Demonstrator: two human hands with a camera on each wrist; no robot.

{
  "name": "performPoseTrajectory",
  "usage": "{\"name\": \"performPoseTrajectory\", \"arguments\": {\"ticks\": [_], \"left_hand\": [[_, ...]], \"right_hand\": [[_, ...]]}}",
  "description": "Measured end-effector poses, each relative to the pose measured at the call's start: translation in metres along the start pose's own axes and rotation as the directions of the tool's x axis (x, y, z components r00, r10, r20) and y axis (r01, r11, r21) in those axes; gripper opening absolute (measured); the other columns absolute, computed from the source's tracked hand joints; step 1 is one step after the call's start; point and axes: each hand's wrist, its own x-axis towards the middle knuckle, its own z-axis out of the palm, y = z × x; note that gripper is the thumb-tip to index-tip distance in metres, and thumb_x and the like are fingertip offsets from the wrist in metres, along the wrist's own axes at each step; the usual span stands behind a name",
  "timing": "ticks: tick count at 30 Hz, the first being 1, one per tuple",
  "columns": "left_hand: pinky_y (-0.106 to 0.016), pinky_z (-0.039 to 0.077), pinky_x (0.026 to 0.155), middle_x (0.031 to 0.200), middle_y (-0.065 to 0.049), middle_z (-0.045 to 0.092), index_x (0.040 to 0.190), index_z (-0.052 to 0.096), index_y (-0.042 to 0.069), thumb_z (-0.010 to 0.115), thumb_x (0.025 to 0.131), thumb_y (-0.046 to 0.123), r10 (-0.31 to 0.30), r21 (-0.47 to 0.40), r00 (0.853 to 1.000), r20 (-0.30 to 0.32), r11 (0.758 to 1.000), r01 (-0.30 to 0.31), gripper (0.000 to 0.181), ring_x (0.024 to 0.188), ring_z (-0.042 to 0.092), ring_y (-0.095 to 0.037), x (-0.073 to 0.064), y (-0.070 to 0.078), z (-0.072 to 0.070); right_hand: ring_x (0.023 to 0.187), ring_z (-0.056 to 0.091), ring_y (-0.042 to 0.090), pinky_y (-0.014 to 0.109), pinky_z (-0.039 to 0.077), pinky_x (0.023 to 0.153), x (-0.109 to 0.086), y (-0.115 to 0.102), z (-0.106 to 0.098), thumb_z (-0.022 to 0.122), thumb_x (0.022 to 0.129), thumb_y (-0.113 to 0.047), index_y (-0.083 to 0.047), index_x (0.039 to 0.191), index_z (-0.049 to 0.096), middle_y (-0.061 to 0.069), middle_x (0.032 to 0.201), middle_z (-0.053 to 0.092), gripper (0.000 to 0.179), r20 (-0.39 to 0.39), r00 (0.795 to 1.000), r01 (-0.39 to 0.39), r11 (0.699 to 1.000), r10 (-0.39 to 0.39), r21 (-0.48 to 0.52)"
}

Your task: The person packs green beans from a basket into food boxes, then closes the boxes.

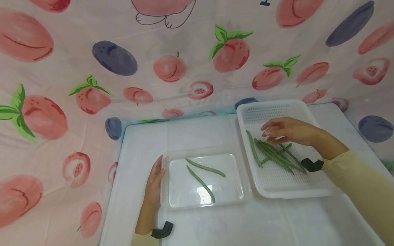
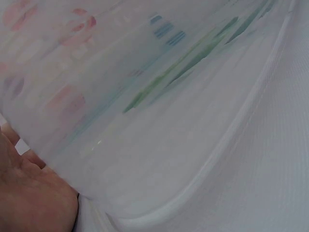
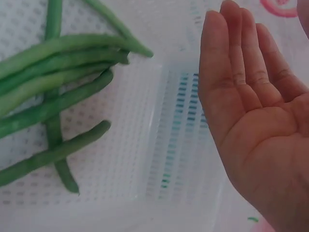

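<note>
My left hand (image 1: 154, 181) rests against the left side of a clear plastic container (image 1: 165, 201). In the left wrist view its palm (image 2: 36, 203) lies beside the container's wall, with some fingers hidden behind the wall. Two green beans (image 1: 201, 183) lie apart inside the container. Over a white perforated basket (image 1: 261, 189) hovers my right hand (image 1: 289, 130), its fingers loosely bent in the head view. Nothing shows in its palm (image 3: 270, 130) in the right wrist view. Below it, several green beans (image 1: 271, 152) form a loose, crossing pile on the basket's floor.
A white-covered table (image 1: 197, 225) bears both vessels, the basket standing to the right of the container. Behind and at the sides hangs a pink fruit-printed cloth (image 1: 147, 41). Dark wrist devices (image 1: 162, 230) are worn at both cuffs.
</note>
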Motion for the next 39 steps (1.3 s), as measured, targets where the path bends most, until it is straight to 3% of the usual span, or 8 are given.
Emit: {"name": "performPoseTrajectory", "arguments": {"ticks": [11,17,21,28,39], "left_hand": [[-0.039,0.052,0.106,0.164,0.013,0.035,0.157,0.034,0.036,0.046,0.107,0.035,-0.005,-0.040,1.000,0.018,0.999,0.005,0.051,0.150,0.039,-0.023,-0.001,0.000,-0.001],[-0.042,0.051,0.107,0.164,0.013,0.035,0.158,0.033,0.036,0.046,0.108,0.035,-0.001,-0.045,1.000,0.022,0.999,0.002,0.052,0.150,0.039,-0.024,-0.001,0.001,-0.002],[-0.041,0.051,0.107,0.165,0.011,0.033,0.158,0.033,0.035,0.045,0.108,0.034,0.000,-0.038,1.000,0.019,0.999,0.001,0.052,0.151,0.038,-0.025,-0.001,0.000,-0.002],[-0.043,0.049,0.109,0.165,0.012,0.033,0.158,0.032,0.034,0.046,0.108,0.035,0.000,-0.030,1.000,0.020,1.000,0.001,0.052,0.151,0.038,-0.024,0.000,-0.002,-0.003],[-0.053,0.042,0.114,0.166,0.012,0.032,0.158,0.033,0.034,0.045,0.108,0.034,-0.002,-0.014,1.000,0.008,1.000,0.002,0.052,0.152,0.035,-0.023,0.001,-0.001,-0.002]], "right_hand": [[0.109,0.069,0.016,0.037,0.057,0.100,-0.001,0.034,-0.022,0.060,0.103,-0.019,0.009,0.143,0.042,0.002,0.118,0.069,0.052,-0.042,0.996,-0.081,0.996,0.080,-0.023],[0.109,0.068,0.016,0.036,0.056,0.101,0.000,0.045,-0.025,0.062,0.102,-0.021,0.007,0.145,0.042,0.009,0.123,0.068,0.055,-0.065,0.991,-0.120,0.993,0.118,-0.016],[0.112,0.066,0.016,0.044,0.053,0.105,0.002,0.053,-0.024,0.064,0.101,-0.026,0.005,0.144,0.046,0.015,0.130,0.065,0.056,-0.087,0.987,-0.144,0.988,0.138,-0.063],[0.120,0.064,0.025,0.055,0.049,0.108,0.004,0.067,-0.023,0.067,0.099,-0.034,0.004,0.143,0.047,0.023,0.138,0.059,0.061,-0.138,0.980,-0.163,0.977,0.144,-0.136],[0.128,0.057,0.036,0.059,0.044,0.112,0.010,0.076,-0.021,0.069,0.097,-0.038,0.002,0.145,0.044,0.027,0.144,0.052,0.067,-0.168,0.970,-0.203,0.963,0.174,-0.177]]}}
